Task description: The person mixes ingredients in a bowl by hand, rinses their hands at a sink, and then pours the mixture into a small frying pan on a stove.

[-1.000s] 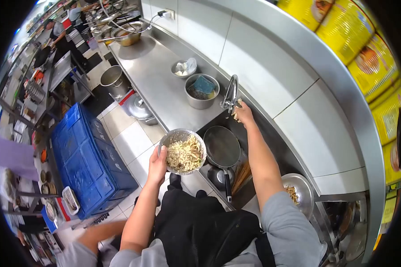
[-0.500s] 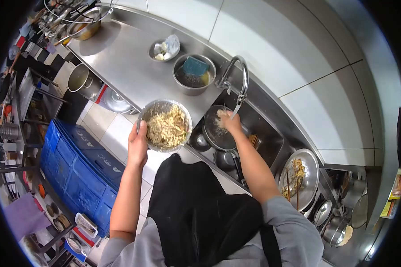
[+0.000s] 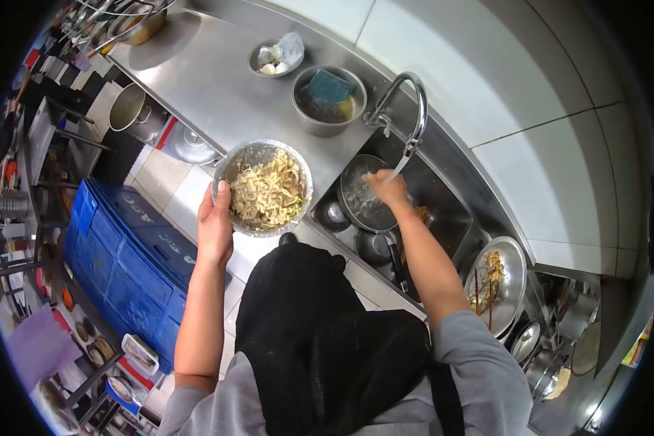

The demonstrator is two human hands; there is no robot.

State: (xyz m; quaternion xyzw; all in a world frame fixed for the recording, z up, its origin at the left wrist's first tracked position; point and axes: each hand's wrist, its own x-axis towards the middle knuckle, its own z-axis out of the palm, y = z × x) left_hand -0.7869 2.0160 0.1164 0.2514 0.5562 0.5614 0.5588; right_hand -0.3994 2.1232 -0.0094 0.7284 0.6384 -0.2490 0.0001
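My left hand (image 3: 215, 221) grips the rim of a metal bowl (image 3: 225, 168) with its thumb on the edge. Pale, shredded food (image 3: 269, 190) fills the bowl, which is held over the counter's front edge. On the right, my right hand (image 3: 389, 187) is closed over a round pan (image 3: 363, 211) in the sink, under the curved faucet (image 3: 418, 109). Water runs onto the fingers and splashes in the pan; whatever the fingers hold is hidden.
Behind stand a metal pot (image 3: 330, 125) with a green scouring pad (image 3: 331, 87) and a small bowl (image 3: 276, 57). A bowl with food scraps and chopsticks (image 3: 512, 283) sits right of the sink. A blue bin (image 3: 116, 269) stands at lower left.
The view has shifted slightly. My right hand has turned a little under the faucet, and the water in the pan looks more stirred. My left hand still holds the bowl, now slightly higher.
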